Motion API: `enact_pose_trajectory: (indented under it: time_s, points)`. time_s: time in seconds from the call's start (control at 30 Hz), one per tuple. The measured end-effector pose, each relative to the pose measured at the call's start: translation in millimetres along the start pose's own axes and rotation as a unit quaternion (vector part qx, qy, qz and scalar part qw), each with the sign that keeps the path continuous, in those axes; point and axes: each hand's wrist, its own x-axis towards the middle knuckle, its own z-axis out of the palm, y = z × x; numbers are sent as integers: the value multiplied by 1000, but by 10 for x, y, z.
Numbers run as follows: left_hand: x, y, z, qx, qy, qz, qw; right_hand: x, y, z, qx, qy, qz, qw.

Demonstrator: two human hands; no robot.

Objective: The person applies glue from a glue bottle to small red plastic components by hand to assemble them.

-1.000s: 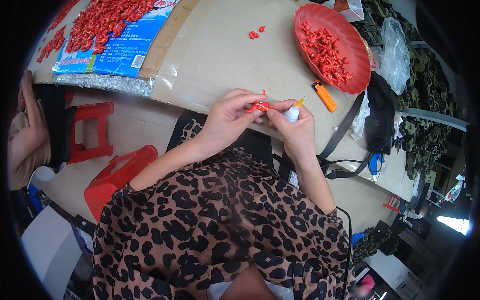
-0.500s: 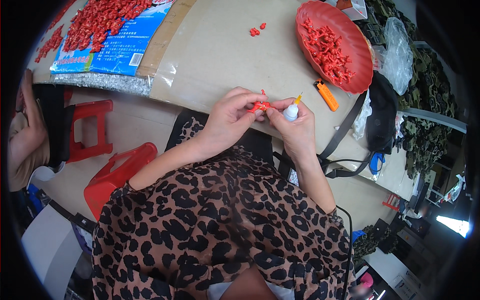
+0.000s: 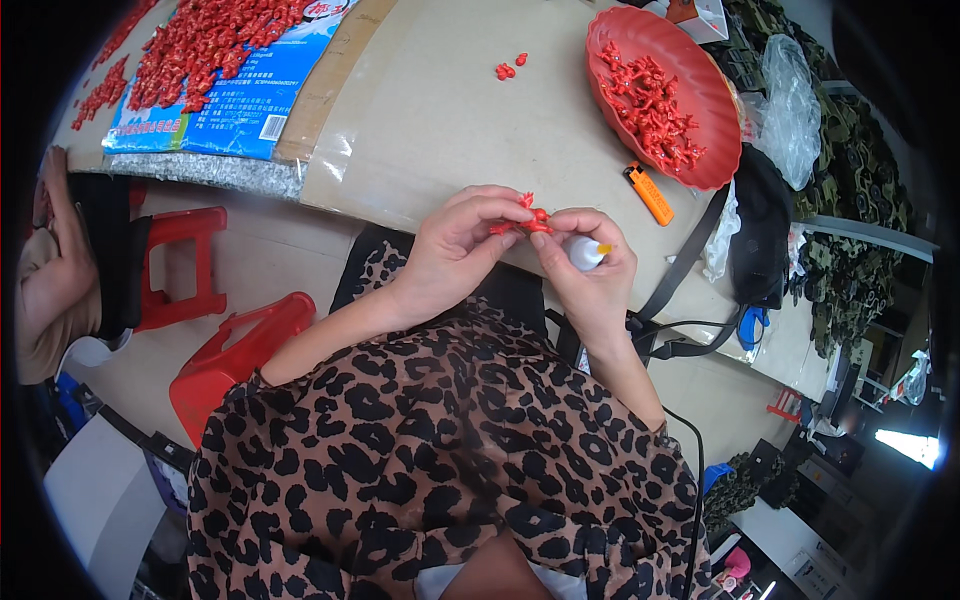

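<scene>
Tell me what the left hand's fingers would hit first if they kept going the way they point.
Probably the right hand: the left hand points right, its fingers already on the red piece held between them.

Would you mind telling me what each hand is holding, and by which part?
Left hand pinches a small red plastic piece by its left end. Right hand grips a small white bottle around its body.
</scene>
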Motion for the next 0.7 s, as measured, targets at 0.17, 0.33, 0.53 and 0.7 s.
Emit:
enact_pose_trajectory:
  time_s: [0.17, 0.33, 0.53, 0.7]
  points:
    - [-9, -3, -29, -24, -18, 0, 1000, -13, 1, -4, -17, 1, 3, 1000]
    - [6, -11, -35, -23, -23, -1, 999, -15, 1, -18, -33, -7, 13, 999]
    - [50, 144, -31, -57, -6, -148, 987, 95, 25, -107, 49, -41, 131, 989]
    - [77, 124, -45, -38, 1, -188, 981, 130, 24, -113, 66, -51, 126, 988]
